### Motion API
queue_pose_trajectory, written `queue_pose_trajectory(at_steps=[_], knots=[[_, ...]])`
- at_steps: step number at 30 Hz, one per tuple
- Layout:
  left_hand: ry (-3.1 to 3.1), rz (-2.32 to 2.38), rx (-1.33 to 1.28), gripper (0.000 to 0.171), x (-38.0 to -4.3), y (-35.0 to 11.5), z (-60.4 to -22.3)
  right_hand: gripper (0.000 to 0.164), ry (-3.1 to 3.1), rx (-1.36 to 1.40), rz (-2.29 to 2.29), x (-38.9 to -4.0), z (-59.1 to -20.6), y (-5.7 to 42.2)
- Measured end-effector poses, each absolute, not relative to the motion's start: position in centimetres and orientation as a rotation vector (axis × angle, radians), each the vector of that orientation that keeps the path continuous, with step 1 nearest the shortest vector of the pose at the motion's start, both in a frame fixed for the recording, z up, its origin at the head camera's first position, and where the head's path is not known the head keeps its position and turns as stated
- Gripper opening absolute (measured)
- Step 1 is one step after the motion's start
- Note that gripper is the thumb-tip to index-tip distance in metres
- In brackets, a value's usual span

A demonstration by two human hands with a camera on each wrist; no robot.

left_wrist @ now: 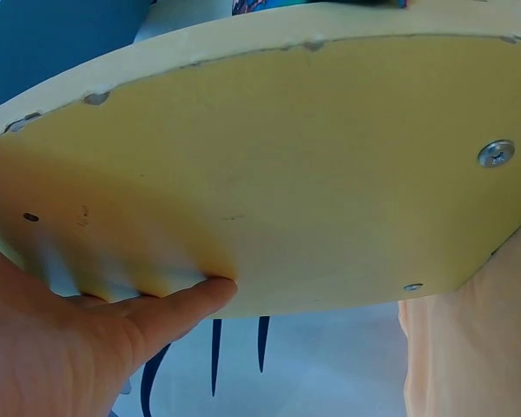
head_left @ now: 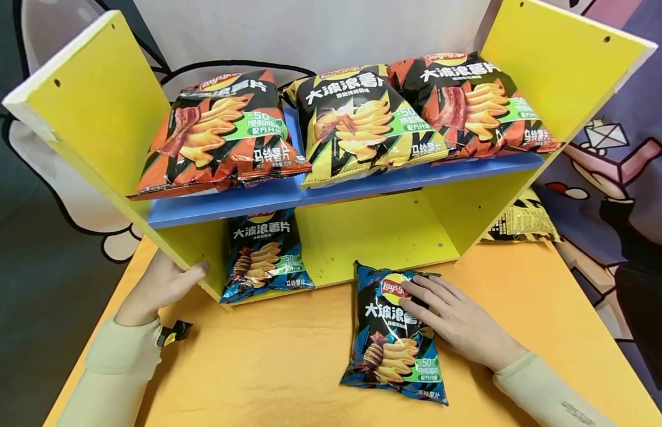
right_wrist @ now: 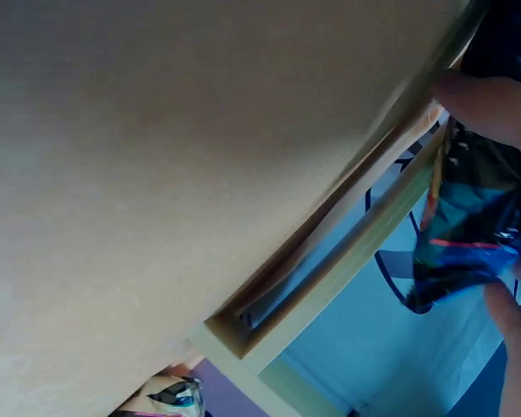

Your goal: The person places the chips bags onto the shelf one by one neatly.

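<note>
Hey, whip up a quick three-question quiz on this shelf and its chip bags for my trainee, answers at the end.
1. Which hand touches the blue-and-black bag outside the yellow shelf unit?
2. On the blue shelf, the middle bag is mainly black and: A purple; B yellow; C blue.
3. True or false: four bags lie on the blue shelf.

Key: 1. The right hand. 2. B. 3. False; three do.

Chip bag (head_left: 392,338) — glossy, crinkled plastic film; shelf panel (left_wrist: 330,174) — smooth, chipped paint; screw (left_wrist: 497,154) shiny metal.
</note>
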State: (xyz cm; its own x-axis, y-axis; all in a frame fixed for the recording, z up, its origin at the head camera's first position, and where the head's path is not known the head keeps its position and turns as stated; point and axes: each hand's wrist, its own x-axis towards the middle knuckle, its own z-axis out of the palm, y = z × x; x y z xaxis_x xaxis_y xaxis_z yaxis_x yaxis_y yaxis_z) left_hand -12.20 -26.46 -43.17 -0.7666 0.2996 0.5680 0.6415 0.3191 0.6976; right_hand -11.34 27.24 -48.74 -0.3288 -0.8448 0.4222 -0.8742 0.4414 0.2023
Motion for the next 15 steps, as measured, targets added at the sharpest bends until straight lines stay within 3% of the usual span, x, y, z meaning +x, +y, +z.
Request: queue_pose_trajectory(at_steps=[10,15], knots=[[-2.274,-1.417,-0.869,0.049,-12.3,-26.6,-43.3,0.053,-2.460,1.187,0.154,-10.1,-49.0,29.0],[-2.290,-1.403,-0.841,0.050,-12.2,-26.6,-43.3,0.075,-2.587,0.936,0.208,-8.7,-48.8,29.2]])
